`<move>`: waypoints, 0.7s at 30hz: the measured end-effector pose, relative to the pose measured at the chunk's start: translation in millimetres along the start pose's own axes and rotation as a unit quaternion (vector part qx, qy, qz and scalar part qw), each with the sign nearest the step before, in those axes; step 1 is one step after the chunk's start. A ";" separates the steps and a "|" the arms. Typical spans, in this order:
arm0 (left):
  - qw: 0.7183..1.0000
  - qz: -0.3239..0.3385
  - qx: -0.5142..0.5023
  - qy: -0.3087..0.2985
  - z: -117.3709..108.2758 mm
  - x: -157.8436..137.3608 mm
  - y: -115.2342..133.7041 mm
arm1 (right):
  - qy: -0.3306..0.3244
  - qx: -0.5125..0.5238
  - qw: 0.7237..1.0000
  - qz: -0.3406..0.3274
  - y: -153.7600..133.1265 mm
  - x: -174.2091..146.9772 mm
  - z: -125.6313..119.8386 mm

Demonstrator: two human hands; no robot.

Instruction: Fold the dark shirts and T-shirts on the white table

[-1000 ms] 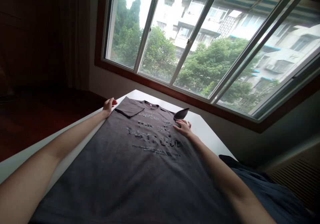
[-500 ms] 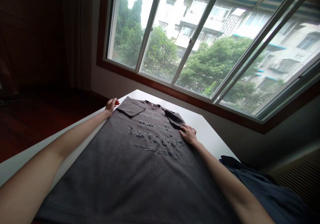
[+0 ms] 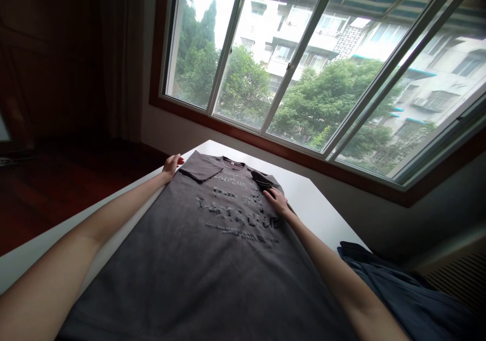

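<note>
A dark grey T-shirt (image 3: 182,260) with raised dark lettering lies front up, its collar at the far end and both short sleeves folded inward over the front. By the shirt's left edge, just below the left sleeve (image 3: 201,170), rests my left hand (image 3: 171,168), its fingers loosely bent and slightly apart. My right hand (image 3: 277,201) lies on the shirt's right side, with its fingers stretched over the cloth at the lower edge of the right sleeve (image 3: 266,180). Under that palm, part of the shirt's edge is hidden.
The shirt is spread on a white table (image 3: 304,199). Dark blue folded clothing (image 3: 395,285) lies at the table's right edge. Beyond the table's far end is a wall with a wide sliding window (image 3: 273,87). A dark reddish floor (image 3: 98,179) shows at left.
My right hand has moved slightly left, onto the front of the shirt beside the sleeve edge. My left hand stays at the left edge. The view has shifted slightly.
</note>
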State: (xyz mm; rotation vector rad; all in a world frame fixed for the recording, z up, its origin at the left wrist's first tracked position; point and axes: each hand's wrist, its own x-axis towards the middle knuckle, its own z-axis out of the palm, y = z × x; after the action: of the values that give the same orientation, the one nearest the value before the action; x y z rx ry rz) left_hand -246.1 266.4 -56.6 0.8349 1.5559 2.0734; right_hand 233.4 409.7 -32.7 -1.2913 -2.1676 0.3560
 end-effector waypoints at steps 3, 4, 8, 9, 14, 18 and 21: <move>1.000 0.003 0.000 -0.002 -0.4 3.0 -3.9 | 0.037 0.065 0.997 0.021 0.6 3.8 -7.8; 1.000 0.003 0.001 -0.002 -0.6 3.6 -4.7 | 0.037 0.068 0.997 0.021 1.5 3.0 -11.1; 1.000 0.002 0.004 -0.004 -0.9 2.6 -3.0 | 0.023 0.075 0.997 0.021 2.8 -10.1 -19.4; 1.000 0.000 0.004 -0.005 -0.9 1.7 -1.6 | 0.014 0.062 0.998 0.014 2.1 -15.1 -19.8; 1.000 -0.005 0.012 -0.005 0.2 -4.1 4.6 | -0.024 -0.083 0.995 -0.043 -7.6 -38.4 -19.7; 0.999 -0.015 0.037 0.000 1.9 -4.2 6.2 | -0.032 -0.115 0.987 -0.105 -37.5 -52.3 -24.9; 0.995 -0.047 0.085 -0.011 0.7 2.3 11.5 | -0.095 -0.103 0.959 -0.246 -91.0 -71.2 -32.4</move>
State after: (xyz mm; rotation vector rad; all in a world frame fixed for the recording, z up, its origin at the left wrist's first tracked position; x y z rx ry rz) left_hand -247.0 265.1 -45.0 0.8235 1.7439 1.8794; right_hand 214.0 300.8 13.9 -0.7956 -2.6496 0.0508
